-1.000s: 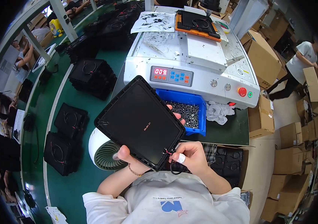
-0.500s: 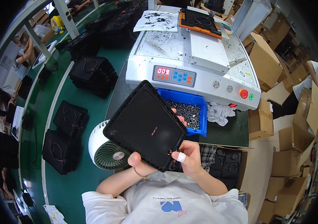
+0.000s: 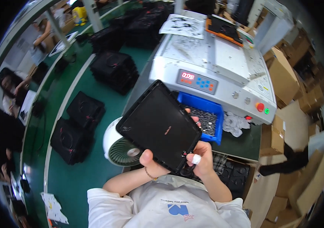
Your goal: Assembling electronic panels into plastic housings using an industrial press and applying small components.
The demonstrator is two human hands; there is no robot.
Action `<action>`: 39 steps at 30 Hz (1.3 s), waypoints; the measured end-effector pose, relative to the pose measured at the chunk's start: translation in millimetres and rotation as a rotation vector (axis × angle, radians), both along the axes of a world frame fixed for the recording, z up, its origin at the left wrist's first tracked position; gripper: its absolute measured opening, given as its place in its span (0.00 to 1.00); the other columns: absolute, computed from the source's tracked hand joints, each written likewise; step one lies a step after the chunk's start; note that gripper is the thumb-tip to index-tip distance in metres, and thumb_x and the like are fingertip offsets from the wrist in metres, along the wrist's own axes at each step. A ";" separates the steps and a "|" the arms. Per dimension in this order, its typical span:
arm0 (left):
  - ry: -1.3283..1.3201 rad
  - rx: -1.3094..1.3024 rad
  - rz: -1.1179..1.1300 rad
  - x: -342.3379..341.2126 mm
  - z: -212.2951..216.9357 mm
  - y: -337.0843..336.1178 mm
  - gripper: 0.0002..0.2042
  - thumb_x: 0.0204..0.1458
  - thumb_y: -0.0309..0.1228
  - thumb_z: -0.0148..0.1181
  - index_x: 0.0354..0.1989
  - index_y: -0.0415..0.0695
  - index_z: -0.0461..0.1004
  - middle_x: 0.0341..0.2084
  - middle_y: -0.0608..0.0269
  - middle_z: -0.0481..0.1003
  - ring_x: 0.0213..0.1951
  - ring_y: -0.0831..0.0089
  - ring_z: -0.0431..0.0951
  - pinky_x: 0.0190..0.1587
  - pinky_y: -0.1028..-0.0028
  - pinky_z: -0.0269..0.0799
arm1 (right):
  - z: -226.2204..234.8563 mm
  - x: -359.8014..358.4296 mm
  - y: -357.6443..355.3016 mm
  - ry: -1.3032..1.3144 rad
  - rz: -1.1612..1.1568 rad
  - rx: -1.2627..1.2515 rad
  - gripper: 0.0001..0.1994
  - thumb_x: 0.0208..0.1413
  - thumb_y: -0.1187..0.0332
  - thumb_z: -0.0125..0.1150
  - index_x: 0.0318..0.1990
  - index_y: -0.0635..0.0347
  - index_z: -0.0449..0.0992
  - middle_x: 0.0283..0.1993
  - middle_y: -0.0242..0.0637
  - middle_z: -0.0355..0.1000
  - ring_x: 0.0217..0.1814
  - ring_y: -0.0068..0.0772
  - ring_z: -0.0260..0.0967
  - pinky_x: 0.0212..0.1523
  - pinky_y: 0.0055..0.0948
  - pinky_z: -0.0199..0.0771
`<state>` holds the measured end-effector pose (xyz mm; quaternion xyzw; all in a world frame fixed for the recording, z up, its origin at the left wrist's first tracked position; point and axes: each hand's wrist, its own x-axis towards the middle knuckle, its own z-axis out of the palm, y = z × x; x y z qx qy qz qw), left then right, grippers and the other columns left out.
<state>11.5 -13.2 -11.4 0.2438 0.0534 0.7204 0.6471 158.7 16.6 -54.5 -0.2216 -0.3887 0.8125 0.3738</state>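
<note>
A square black plastic panel [image 3: 160,127] with a raised rim is held tilted in front of my chest. My left hand [image 3: 152,164] grips it from below, thumb on the near edge and fingertips showing past the right edge. My right hand [image 3: 203,157], its thumb wrapped in white, is closed at the panel's lower right corner. There it pinches a thin dark cable [image 3: 186,170], whose small red end shows beside the thumb. What lies under the right fingers is partly hidden.
Behind the panel are a white fan [image 3: 112,142] and a blue bin [image 3: 219,127] of small metal parts. Beyond stands a white machine [image 3: 162,70] with a control panel. Stacked black panels [image 3: 112,70] sit on the green table [image 3: 90,167]. Cardboard boxes [image 3: 285,76] stand at right.
The view has shifted, so the surroundings sit further right. Both hands keep the panel in nearly the same grip. At the right, a person by the boxes has moved.
</note>
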 end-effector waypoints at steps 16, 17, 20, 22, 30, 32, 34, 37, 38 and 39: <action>0.216 -0.653 1.652 -149.4 -7.9 -292.1 0.24 0.65 0.48 0.42 0.59 0.43 0.66 0.53 0.60 0.71 0.52 0.67 0.73 0.55 0.67 0.69 | 22.9 25.1 52.7 0.151 -0.122 0.417 0.23 0.54 0.51 0.64 0.42 0.65 0.70 0.35 0.36 0.64 0.30 0.21 0.57 0.32 0.20 0.55; 0.183 -0.650 1.587 -151.1 -23.6 -320.0 0.25 0.64 0.49 0.43 0.60 0.42 0.65 0.54 0.59 0.71 0.53 0.66 0.73 0.55 0.66 0.69 | 23.0 26.0 54.0 0.147 -0.127 0.415 0.21 0.55 0.52 0.63 0.40 0.64 0.70 0.34 0.35 0.63 0.30 0.20 0.56 0.32 0.20 0.55; 0.093 -0.660 1.357 -143.0 -53.9 -384.6 0.30 0.62 0.53 0.44 0.62 0.39 0.63 0.57 0.57 0.69 0.56 0.62 0.71 0.59 0.64 0.65 | 19.2 29.9 61.6 0.131 -0.132 0.402 0.19 0.56 0.54 0.63 0.38 0.63 0.69 0.34 0.34 0.63 0.30 0.19 0.55 0.32 0.20 0.55; 0.022 -0.704 1.273 -137.5 -64.2 -404.4 0.34 0.60 0.56 0.44 0.62 0.36 0.61 0.58 0.54 0.68 0.58 0.59 0.68 0.62 0.62 0.61 | 18.8 30.5 66.1 0.129 -0.143 0.407 0.18 0.57 0.55 0.62 0.37 0.63 0.69 0.33 0.34 0.63 0.30 0.19 0.55 0.32 0.20 0.55; 0.168 -1.077 1.102 -149.4 -71.3 -510.8 0.39 0.56 0.63 0.43 0.57 0.36 0.68 0.55 0.54 0.71 0.57 0.61 0.68 0.61 0.62 0.62 | 21.4 36.8 84.3 0.049 -0.211 0.436 0.11 0.60 0.64 0.58 0.35 0.63 0.70 0.33 0.33 0.66 0.29 0.17 0.56 0.30 0.18 0.56; 0.351 -1.345 1.247 -161.8 -46.7 -489.9 0.38 0.55 0.64 0.44 0.55 0.37 0.69 0.53 0.55 0.72 0.55 0.63 0.70 0.59 0.64 0.63 | 23.5 42.5 92.7 -0.310 -0.246 0.572 0.08 0.61 0.68 0.56 0.36 0.65 0.74 0.33 0.34 0.71 0.29 0.16 0.61 0.30 0.17 0.59; 0.549 -1.595 1.393 -174.1 -15.7 -459.4 0.37 0.55 0.64 0.44 0.53 0.38 0.71 0.50 0.56 0.73 0.52 0.65 0.72 0.57 0.65 0.65 | 19.5 45.5 103.0 -0.447 -0.185 0.663 0.05 0.59 0.75 0.57 0.38 0.67 0.77 0.35 0.35 0.74 0.33 0.19 0.68 0.35 0.19 0.68; 0.800 -1.530 1.589 -196.8 16.8 -377.1 0.34 0.57 0.62 0.44 0.51 0.41 0.73 0.44 0.59 0.75 0.46 0.70 0.76 0.52 0.70 0.69 | 35.1 38.7 114.8 -0.676 -0.014 1.070 0.08 0.51 0.80 0.60 0.40 0.67 0.78 0.39 0.39 0.74 0.37 0.28 0.73 0.38 0.23 0.73; 0.929 -1.310 1.489 -200.8 29.3 -329.7 0.29 0.59 0.57 0.45 0.51 0.43 0.73 0.44 0.58 0.77 0.46 0.70 0.75 0.51 0.69 0.68 | 33.0 36.7 118.8 -0.679 0.063 1.096 0.10 0.50 0.79 0.61 0.41 0.67 0.78 0.42 0.40 0.73 0.37 0.31 0.73 0.39 0.25 0.74; 1.090 -1.097 1.419 -199.6 41.1 -272.9 0.24 0.63 0.50 0.44 0.51 0.41 0.73 0.44 0.56 0.77 0.45 0.68 0.77 0.51 0.68 0.70 | 30.7 34.4 124.7 -0.715 0.127 1.157 0.10 0.50 0.78 0.61 0.42 0.66 0.78 0.42 0.40 0.73 0.38 0.33 0.74 0.40 0.27 0.74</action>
